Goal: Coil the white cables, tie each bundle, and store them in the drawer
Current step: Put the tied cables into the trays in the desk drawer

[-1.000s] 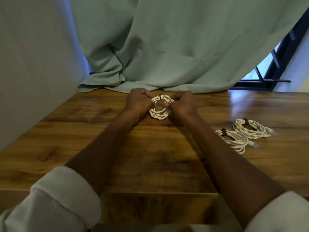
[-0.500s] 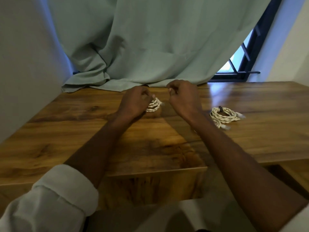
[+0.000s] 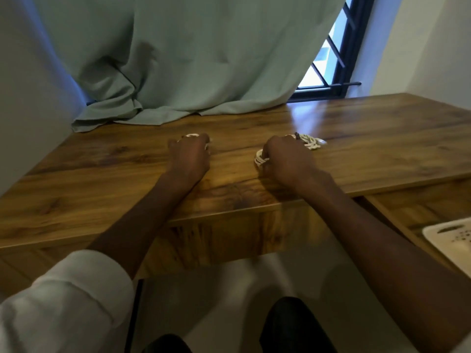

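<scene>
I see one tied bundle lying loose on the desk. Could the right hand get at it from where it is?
Probably yes. The loose bundle lies just past the right hand, with nothing between them. But that hand already grips another coiled cable, so it would need to add to its hold or let go first.

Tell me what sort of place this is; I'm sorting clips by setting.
Probably a room in a home, at a wooden desk set against a window. A pale green curtain drapes onto the desktop, a black-barred window shows beside it, and a white perforated basket sits low at the right.
</scene>
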